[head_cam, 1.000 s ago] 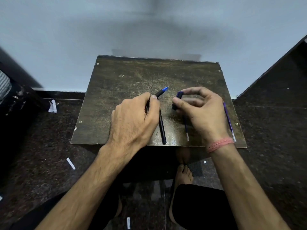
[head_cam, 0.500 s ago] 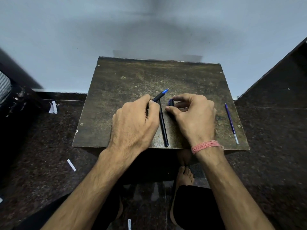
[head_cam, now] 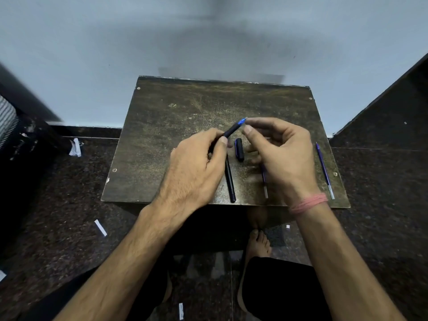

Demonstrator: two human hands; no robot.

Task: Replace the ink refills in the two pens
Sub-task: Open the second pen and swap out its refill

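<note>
Since half a second ago, the right hand [head_cam: 281,156] has let the cap [head_cam: 239,149] lie on the desk [head_cam: 162,135] and now pinches the blue tip of the pen [head_cam: 234,129] gripped by the left hand [head_cam: 196,167]. Refills [head_cam: 325,170] lie right.

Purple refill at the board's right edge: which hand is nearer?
Right. The right hand is just left of the thin purple ink refill, not touching it. The left hand is farther left, gripping the black pen with the blue tip.
</note>
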